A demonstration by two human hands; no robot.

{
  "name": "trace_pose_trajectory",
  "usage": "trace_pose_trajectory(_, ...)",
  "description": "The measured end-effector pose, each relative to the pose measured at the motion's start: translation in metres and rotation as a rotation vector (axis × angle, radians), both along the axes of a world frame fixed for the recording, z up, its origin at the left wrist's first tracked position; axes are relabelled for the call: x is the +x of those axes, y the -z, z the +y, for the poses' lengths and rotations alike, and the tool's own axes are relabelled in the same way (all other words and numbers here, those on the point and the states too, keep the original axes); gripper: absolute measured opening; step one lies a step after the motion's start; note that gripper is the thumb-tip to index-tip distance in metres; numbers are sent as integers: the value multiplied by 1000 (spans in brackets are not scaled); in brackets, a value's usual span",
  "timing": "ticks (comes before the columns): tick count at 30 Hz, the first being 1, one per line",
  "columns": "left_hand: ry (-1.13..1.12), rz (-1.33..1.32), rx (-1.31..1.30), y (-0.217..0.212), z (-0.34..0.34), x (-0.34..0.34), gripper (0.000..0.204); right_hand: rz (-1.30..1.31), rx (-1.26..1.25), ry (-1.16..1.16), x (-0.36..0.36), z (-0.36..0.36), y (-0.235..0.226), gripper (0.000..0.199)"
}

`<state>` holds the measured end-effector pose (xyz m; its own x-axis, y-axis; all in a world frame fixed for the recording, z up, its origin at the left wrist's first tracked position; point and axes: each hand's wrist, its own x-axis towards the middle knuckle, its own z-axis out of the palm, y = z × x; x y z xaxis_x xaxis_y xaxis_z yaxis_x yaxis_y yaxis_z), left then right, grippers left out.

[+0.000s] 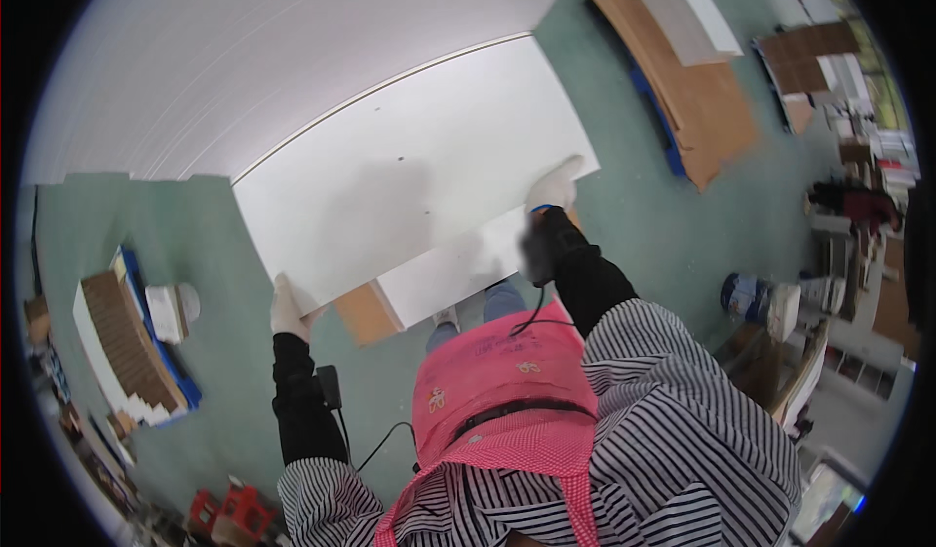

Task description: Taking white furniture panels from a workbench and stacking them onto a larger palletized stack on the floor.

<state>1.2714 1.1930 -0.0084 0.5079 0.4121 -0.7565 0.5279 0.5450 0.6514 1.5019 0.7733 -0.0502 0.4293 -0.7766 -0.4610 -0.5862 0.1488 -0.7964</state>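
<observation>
A large white rectangular panel (468, 128) with a few small dark holes lies tilted across the view in front of me. My left hand (287, 311), in a pale glove, grips its near left corner. At the near right corner my right hand (558, 186), also gloved, is closed round the panel's edge. Below the panel, closer to my body, another white board (439, 279) shows with a brown cardboard piece (368, 314) beside it. The panel's far edge meets a tall stack of white boards (263, 55); whether it rests on them I cannot tell.
Right of the panel stands a blue pallet (651, 118) with cardboard (717, 118) and a white block-like stack (687, 11). To the left is another blue pallet (161, 332) with brown and white boards. A dark blue bucket (743, 296) and a distant person (863, 204) are at the right.
</observation>
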Motion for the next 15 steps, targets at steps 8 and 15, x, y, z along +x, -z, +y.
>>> trace_pose_trajectory(8,196,124,96,3,19,-16,72,82,983,-636,-154,-111,-66,63)
trace_pose_trajectory(15,-1135,-500,-813,18,9,-73,48,-37,672,60,-397,-304,1,47)
